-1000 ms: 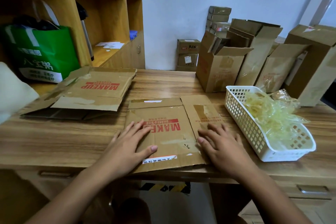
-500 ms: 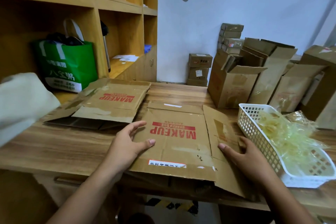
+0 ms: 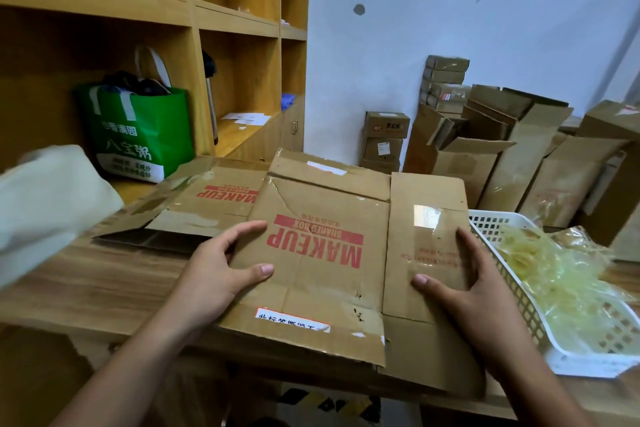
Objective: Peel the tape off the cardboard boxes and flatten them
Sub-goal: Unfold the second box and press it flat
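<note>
Two hands hold a flattened box (image 3: 322,253) tilted above the counter (image 3: 104,284).

The left hand (image 3: 211,274) grips the box's left edge with thumb and forefinger on top; its other fingers are hidden under the card. The right hand (image 3: 474,298) grips the right flap the same way, its lower fingers out of sight. The box's near edge overhangs the counter front, and its far edge covers part of a second flat box (image 3: 207,198). A shiny tape patch (image 3: 426,216) shows on the right flap. The label (image 3: 292,321) on the near flap is too blurred to read. A white basket (image 3: 519,298) of peeled tape (image 3: 554,274) is cut off at the right. A pale blurred shape (image 3: 48,198) at the left cannot be identified.
</note>
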Tool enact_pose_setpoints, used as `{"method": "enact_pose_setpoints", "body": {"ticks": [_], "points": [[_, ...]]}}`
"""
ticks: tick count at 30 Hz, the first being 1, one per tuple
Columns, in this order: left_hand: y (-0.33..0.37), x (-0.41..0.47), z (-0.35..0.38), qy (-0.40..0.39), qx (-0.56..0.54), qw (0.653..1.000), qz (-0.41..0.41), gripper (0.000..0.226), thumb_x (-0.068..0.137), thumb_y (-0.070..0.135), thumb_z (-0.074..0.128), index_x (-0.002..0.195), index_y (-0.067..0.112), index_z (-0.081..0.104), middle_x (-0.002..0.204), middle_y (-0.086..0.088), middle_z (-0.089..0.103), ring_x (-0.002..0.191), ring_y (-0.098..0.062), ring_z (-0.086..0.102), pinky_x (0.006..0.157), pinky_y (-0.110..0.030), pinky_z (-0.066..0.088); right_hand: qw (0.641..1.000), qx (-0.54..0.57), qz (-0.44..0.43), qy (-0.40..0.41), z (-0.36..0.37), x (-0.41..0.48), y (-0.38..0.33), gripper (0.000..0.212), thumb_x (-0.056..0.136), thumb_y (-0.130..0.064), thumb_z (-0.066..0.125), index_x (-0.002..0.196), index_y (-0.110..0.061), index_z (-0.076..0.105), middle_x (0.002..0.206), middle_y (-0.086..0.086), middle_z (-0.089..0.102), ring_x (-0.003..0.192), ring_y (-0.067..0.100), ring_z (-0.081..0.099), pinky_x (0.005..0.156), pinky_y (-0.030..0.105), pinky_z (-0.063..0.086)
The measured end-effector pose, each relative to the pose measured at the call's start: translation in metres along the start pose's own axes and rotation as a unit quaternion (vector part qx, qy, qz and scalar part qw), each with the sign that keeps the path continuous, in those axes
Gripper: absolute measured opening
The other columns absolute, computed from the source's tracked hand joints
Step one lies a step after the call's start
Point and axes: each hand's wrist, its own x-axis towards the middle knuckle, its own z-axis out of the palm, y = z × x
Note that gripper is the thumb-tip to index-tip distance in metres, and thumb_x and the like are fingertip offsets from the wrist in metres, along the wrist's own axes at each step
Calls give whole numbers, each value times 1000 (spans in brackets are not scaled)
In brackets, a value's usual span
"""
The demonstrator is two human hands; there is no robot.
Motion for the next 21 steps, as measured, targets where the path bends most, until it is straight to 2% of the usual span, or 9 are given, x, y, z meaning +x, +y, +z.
{"method": "enact_pose_setpoints", "body": {"ticks": [2, 6, 10, 13, 16, 18, 20, 21], "points": [[-1, -3, 2, 9, 58, 998, 24, 66, 74, 3, 85, 129, 31, 63, 123, 9, 67, 114, -7, 63, 105, -34, 49, 999, -52, -17, -1, 9, 1, 1, 104, 68, -29, 92, 154, -38, 35, 146, -10, 52, 127, 11, 55, 113, 44, 45], [-7, -6, -4, 18, 146, 988, 44, 67, 77, 9, 84, 136, 26, 59, 132, 5, 58, 122, -10, 54, 108, -29, 41, 993, -118, -3, -23, 24, -2, 6, 99, 73, -35, 89, 155, -37, 34, 148, 1, 51, 121, 9, 49, 111, 35, 41], [1, 8, -33, 34, 199, 977, 63, 63, 81, 23, 82, 137, 36, 57, 130, 16, 53, 119, -5, 50, 102, -26, 41, 989, -144, -13, -32, 39, 15, -12, 98, 75, -44, 85, 157, -39, 31, 139, 3, 49, 121, 15, 50, 109, 38, 42], [13, 29, -64, 50, 232, 969, 75, 61, 83, 28, 79, 137, 42, 54, 127, 22, 45, 116, 0, 43, 91, -21, 37, 987, -151, -32, -42, 62, 37, -37, 94, 81, -51, 77, 157, -46, 24, 124, -5, 37, 111, 12, 45, 102, 37, 43], [17, 55, -98, 66, 226, 969, 74, 60, 84, 23, 79, 137, 36, 56, 127, 19, 46, 114, 1, 43, 82, -6, 33, 987, -142, -45, -57, 97, 64, -59, 81, 91, -50, 68, 157, -46, 22, 136, 0, 39, 121, 17, 47, 104, 42, 44], [14, 73, -120, 70, 231, 968, 68, 59, 84, 23, 78, 138, 33, 57, 128, 16, 49, 116, -1, 44, 89, -12, 37, 987, -137, -53, -67, 125, 82, -69, 72, 97, -45, 63, 158, -42, 25, 149, 5, 38, 132, 21, 46, 109, 42, 40], [7, 89, -140, 75, 249, 964, 56, 57, 85, 25, 77, 138, 31, 57, 134, 11, 52, 118, -4, 44, 97, -24, 38, 985, -138, -61, -85, 153, 100, -76, 69, 99, -41, 61, 159, -38, 26, 151, 9, 39, 136, 24, 45, 113, 42, 37], [3, 97, -148, 77, 250, 964, 49, 56, 86, 25, 77, 138, 30, 57, 137, 8, 53, 118, -4, 44, 97, -25, 38, 984, -138, -61, -95, 167, 108, -79, 68, 100, -40, 60, 159, -37, 26, 150, 10, 39, 136, 26, 45, 113, 42, 36]]}}
